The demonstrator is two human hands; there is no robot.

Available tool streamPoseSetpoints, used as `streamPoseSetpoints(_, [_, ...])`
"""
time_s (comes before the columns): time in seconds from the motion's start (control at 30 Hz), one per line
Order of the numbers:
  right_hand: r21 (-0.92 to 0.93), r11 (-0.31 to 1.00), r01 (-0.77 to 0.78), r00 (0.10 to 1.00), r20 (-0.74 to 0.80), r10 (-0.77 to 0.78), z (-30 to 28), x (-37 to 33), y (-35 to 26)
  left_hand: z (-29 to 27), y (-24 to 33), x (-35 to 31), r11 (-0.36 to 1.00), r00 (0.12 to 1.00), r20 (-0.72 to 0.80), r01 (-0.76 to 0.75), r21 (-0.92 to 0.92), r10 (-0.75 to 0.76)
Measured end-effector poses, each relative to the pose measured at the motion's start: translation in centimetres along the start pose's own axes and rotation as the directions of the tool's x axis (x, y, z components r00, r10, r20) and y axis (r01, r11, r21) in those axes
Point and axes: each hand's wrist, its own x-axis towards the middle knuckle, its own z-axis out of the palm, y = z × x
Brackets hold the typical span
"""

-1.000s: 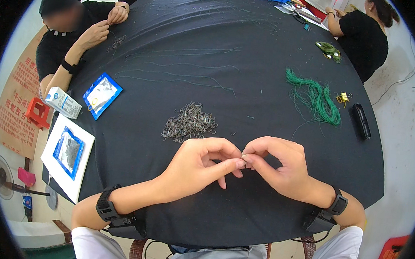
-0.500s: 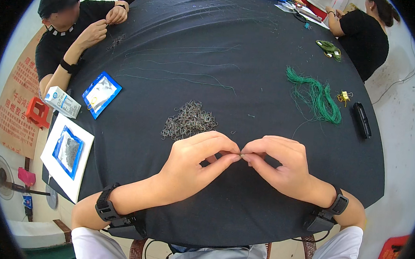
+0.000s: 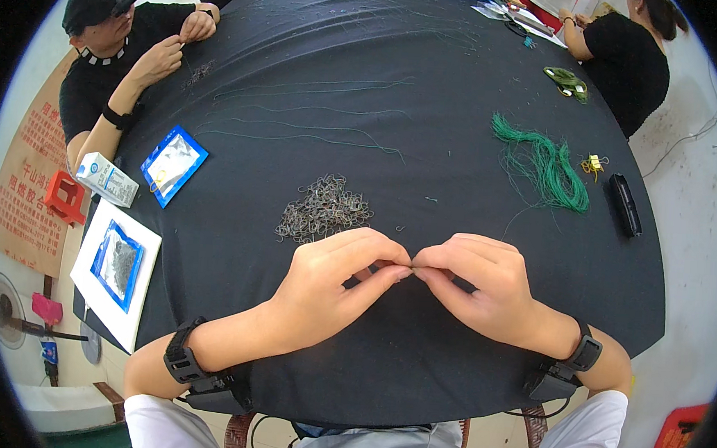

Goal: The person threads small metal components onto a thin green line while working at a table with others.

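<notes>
My left hand (image 3: 331, 276) and my right hand (image 3: 486, 285) meet fingertip to fingertip over the front of the black-covered table (image 3: 416, 359). Each pinches with thumb and forefinger; whatever sits between the tips is too small to make out. Just beyond my left hand lies a heap of small metal fish hooks (image 3: 324, 210). One loose hook (image 3: 400, 227) rests apart from it, past my fingertips. To the far right of my right hand is a loose bundle of green fishing line (image 3: 546, 170). Several single green strands (image 3: 324, 109) stretch across the cloth beyond the heap.
At left are a blue-edged packet (image 3: 173, 166), a white carton (image 3: 108, 179) and a white board (image 3: 88, 277) bearing another packet (image 3: 116, 265). A yellow clip (image 3: 594, 164) and black case (image 3: 625, 205) lie right. Co-workers (image 3: 99, 27) sit at far left and far right.
Both hands stay pinched together, shifted barely leftward in the picture along with the whole scene. The heap and the green line lie as before.
</notes>
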Motion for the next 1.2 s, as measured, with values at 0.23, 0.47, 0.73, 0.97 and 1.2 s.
streamPoseSetpoints(0.23, [0.130,0.980,-0.151,0.988,0.036,0.148,-0.09,-0.20,-0.17,-0.25,0.22,0.23,0.994,0.998,-0.003,-0.070,0.082,0.070])
streamPoseSetpoints(0.47, [0.576,0.554,-0.601,0.792,0.339,0.507,-0.67,0.06,-0.72,-0.36,0.45,0.12,0.987,0.993,-0.017,-0.110,0.118,0.113])
streamPoseSetpoints(0.73, [0.671,0.340,-0.659,0.730,0.462,0.503,-0.53,0.00,-0.32,-0.29,0.39,0.36,0.944,0.961,-0.034,-0.261,0.203,0.273])
streamPoseSetpoints(0.97, [0.668,0.345,-0.660,0.726,0.449,0.521,-0.60,0.01,-0.78,-0.27,0.40,0.34,0.926,0.947,-0.029,-0.308,0.219,0.321])
streamPoseSetpoints(1.2, [0.667,0.384,-0.639,0.750,0.430,0.503,-0.75,0.04,-0.89,-0.16,0.36,0.25,0.927,0.946,-0.018,-0.313,0.205,0.323])
